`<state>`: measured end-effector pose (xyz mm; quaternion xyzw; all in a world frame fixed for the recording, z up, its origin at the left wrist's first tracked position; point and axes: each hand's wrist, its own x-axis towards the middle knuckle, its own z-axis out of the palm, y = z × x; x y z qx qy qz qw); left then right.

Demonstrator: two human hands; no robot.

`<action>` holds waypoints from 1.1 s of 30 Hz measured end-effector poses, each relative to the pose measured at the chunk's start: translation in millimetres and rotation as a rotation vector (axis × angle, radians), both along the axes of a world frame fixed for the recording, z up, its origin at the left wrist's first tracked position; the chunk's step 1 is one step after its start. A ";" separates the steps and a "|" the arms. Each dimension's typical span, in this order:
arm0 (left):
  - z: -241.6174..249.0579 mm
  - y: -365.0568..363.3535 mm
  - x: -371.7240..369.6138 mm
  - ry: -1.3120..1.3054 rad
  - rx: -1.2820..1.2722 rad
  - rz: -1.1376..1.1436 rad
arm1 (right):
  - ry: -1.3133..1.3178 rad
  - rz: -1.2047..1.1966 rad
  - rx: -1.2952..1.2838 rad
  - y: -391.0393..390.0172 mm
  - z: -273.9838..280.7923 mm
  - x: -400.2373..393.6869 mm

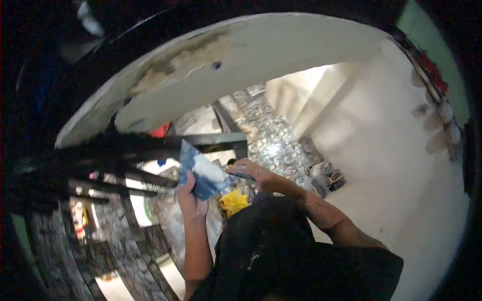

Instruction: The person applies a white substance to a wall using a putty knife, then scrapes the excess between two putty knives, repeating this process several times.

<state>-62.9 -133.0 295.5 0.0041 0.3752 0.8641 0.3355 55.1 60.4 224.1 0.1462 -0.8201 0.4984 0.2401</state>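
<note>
Board [198,175] edge gripped by left hand [188,195], right hand [253,171] closed on probable scraper [242,176], floor [268,125] beyond.

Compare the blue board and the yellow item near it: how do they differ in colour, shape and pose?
The blue board carries a white patch, while the yellow item looks yellow all over. The board is flat with straight edges; the yellow item looks crumpled and uneven. The left hand holds the board up, but neither hand touches the yellow item.
</note>
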 end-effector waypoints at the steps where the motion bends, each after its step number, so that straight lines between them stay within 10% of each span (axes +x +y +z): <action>1: 2.2 -0.6 -0.2 0.014 0.043 -0.013 | -0.164 -0.074 0.036 18.0 -24.6 10.4; 4: 16.0 -3.8 0.2 0.070 0.089 0.012 | -0.182 -0.636 -0.342 101.9 -33.1 26.9; 9: -5.1 -15.7 -10.7 0.035 0.021 -0.075 | 0.329 -1.575 0.035 301.7 51.1 26.1; 11: -1.9 -13.1 -9.1 0.055 0.031 -0.105 | 0.447 -1.463 -0.260 305.2 95.7 1.1; 22: -41.2 -44.5 -10.7 0.013 0.120 -0.096 | 0.150 -1.739 -0.024 193.0 170.8 -101.9; 33: -26.4 -47.4 -1.7 -0.027 0.031 0.001 | 0.287 -1.236 0.168 16.3 188.4 -157.6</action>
